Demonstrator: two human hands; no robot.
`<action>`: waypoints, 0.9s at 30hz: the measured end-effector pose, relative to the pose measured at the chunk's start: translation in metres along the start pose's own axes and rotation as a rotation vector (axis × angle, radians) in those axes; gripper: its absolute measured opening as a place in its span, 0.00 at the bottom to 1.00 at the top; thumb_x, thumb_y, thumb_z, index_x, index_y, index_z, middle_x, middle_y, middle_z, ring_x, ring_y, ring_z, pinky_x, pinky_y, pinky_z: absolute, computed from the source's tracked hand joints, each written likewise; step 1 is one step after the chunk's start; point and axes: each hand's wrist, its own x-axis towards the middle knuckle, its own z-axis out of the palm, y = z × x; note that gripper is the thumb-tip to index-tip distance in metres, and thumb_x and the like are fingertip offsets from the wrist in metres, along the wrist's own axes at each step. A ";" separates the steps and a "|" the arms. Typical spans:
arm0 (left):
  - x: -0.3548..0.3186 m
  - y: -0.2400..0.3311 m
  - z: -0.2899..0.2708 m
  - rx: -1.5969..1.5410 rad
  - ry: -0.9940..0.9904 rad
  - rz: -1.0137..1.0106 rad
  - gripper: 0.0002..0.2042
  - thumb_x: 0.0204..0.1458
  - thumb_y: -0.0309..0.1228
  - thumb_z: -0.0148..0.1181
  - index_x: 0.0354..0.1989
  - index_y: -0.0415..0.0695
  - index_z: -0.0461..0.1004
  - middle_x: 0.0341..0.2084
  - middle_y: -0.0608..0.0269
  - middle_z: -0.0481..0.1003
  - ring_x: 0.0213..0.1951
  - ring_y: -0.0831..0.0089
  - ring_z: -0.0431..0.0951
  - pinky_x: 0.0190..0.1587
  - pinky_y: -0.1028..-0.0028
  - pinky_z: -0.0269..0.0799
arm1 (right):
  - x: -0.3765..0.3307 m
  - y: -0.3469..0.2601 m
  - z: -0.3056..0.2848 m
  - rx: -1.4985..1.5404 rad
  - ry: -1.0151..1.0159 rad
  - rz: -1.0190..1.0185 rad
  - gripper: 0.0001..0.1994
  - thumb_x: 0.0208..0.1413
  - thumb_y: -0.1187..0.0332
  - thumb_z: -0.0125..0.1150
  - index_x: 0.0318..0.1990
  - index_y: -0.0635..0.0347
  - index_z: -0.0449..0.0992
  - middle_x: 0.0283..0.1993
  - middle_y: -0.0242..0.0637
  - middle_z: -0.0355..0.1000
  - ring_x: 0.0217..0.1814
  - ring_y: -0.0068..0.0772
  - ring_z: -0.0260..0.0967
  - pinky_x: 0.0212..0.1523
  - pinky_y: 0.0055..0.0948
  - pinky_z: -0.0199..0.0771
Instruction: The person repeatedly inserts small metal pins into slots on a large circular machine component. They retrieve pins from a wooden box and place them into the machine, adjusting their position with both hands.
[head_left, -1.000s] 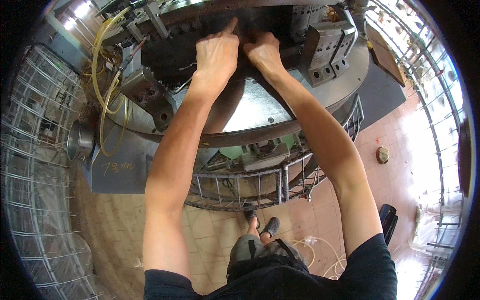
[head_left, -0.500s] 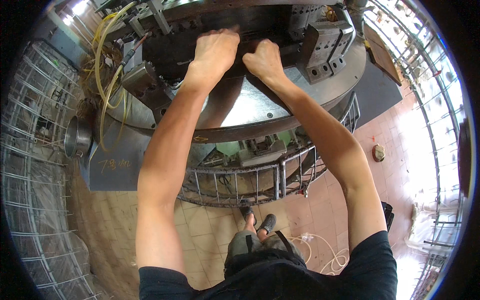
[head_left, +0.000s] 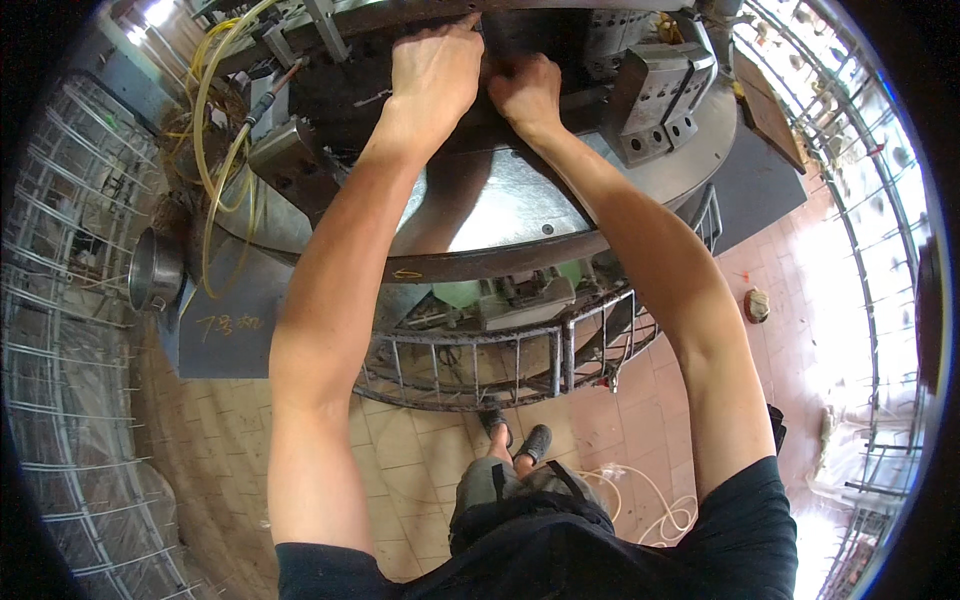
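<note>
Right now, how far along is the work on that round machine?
Nothing looks finished. Both hands are at it: the left hand and right hand press side by side on a dark part atop the round metal machine. What the fingers grip is hidden, so what remains is unclear.

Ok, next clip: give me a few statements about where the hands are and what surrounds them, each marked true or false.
1. Both hands rest on the dark part at the top of the round machine. True: the left hand and right hand sit side by side on the dark part.
2. Yellow hoses hang to the person's right. False: the yellow hoses hang on the left.
3. The left hand holds a hammer. False: no tool shows in it.
4. A metal railing runs below the round steel plate. True.
5. The floor is green carpet. False: it is tiled.
</note>
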 end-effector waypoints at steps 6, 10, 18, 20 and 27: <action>0.001 -0.012 0.021 0.102 0.160 0.136 0.14 0.54 0.26 0.51 0.45 0.39 0.79 0.55 0.55 0.77 0.50 0.54 0.80 0.53 0.56 0.75 | 0.022 0.008 0.034 -0.092 0.182 0.114 0.11 0.53 0.61 0.63 0.31 0.59 0.84 0.32 0.53 0.77 0.33 0.56 0.78 0.36 0.44 0.78; -0.001 -0.016 0.028 0.092 0.210 0.173 0.14 0.54 0.26 0.50 0.44 0.38 0.80 0.56 0.57 0.77 0.51 0.55 0.80 0.52 0.56 0.75 | 0.021 0.006 0.029 -0.072 0.241 0.077 0.11 0.54 0.60 0.63 0.30 0.56 0.84 0.32 0.51 0.78 0.34 0.56 0.78 0.36 0.45 0.79; -0.002 0.005 -0.012 0.076 -0.057 0.054 0.10 0.46 0.22 0.60 0.37 0.39 0.82 0.39 0.44 0.81 0.42 0.49 0.83 0.43 0.55 0.79 | 0.032 0.013 0.017 -0.379 0.021 0.183 0.09 0.54 0.64 0.64 0.34 0.59 0.84 0.33 0.50 0.81 0.33 0.54 0.80 0.33 0.45 0.79; -0.017 0.013 -0.023 -0.068 -0.085 -0.039 0.09 0.44 0.22 0.62 0.36 0.37 0.82 0.40 0.42 0.81 0.42 0.50 0.84 0.42 0.56 0.78 | 0.036 0.015 0.017 0.409 -0.140 0.514 0.09 0.55 0.68 0.63 0.37 0.64 0.82 0.35 0.48 0.80 0.32 0.47 0.79 0.30 0.41 0.78; -0.052 0.000 -0.023 -1.386 -0.280 -0.616 0.08 0.51 0.21 0.66 0.40 0.36 0.80 0.37 0.59 0.80 0.36 0.66 0.85 0.36 0.72 0.75 | 0.042 -0.005 0.004 0.927 -0.205 0.613 0.09 0.60 0.71 0.62 0.44 0.66 0.80 0.42 0.42 0.80 0.40 0.31 0.76 0.35 0.32 0.74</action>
